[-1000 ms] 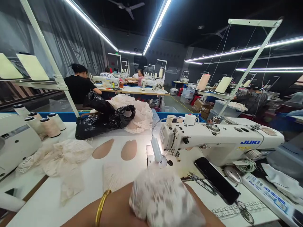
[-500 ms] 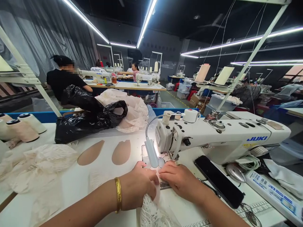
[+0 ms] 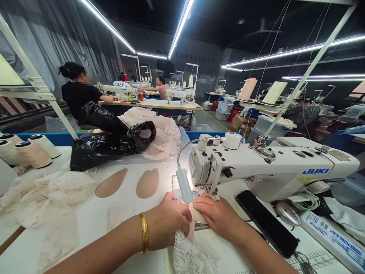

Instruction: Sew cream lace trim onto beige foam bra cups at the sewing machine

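My left hand (image 3: 169,220), with a gold bangle on the wrist, is closed on cream lace fabric (image 3: 192,254) that trails toward the table's front edge. A smooth beige strip of it shows between my hands. My right hand (image 3: 221,215) lies with fingers stretched out, pressing the cloth flat beside the needle area of the white sewing machine (image 3: 273,161). A small gooseneck lamp (image 3: 184,185) lights that spot and partly covers it, so the needle and left fingertips are hard to see.
Two brown teardrop-shaped pieces (image 3: 147,183) and a lace heap (image 3: 54,190) lie to the left. Thread cones (image 3: 34,154) and a black plastic bag (image 3: 99,152) stand behind. On the right are a black phone (image 3: 266,222) and a silver mouse (image 3: 288,213). Co-workers sit beyond.
My right fingers have spread a little on the cloth, and my left hand keeps its hold. The whole view has shifted slightly. A co-worker's arm now reaches toward their machine.
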A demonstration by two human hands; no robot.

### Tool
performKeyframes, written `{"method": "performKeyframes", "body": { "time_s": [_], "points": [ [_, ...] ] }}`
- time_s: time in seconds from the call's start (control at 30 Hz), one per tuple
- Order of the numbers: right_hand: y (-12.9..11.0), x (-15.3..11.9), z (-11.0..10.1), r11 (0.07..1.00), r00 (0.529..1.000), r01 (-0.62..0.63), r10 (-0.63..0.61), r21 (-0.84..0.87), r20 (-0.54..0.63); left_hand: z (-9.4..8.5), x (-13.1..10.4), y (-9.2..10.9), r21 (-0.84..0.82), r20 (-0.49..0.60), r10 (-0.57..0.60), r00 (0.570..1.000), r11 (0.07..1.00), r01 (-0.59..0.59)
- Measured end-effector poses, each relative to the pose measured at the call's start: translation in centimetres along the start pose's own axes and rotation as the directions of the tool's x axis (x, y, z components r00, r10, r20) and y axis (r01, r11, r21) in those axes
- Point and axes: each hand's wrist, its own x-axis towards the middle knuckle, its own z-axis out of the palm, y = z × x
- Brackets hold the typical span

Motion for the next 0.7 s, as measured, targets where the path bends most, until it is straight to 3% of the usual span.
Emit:
{"method": "performKeyframes", "body": {
  "time_s": [0.3,0.5,0.7],
  "points": [
    [0.2,-0.3,0.1,1.0,1.0,0.001,-0.001,0.02,-0.004,1.0,-0.1,-0.3,0.038,0.033,-0.058,0.998,0.998,0.057],
    [0.2,-0.3,0.0,1.0,1.0,-0.022,0.022,0.015,0.0,-0.1,0.0,0.2,0.022,-0.007,-0.023,1.0,0.999,0.023],
    [0.2,-0.4,-0.1,0.998,0.998,-0.055,0.055,-0.005,0.013,0.1,0.3,-0.9,0.047,-0.028,0.014,1.0,0.999,-0.013]
  ]
}}
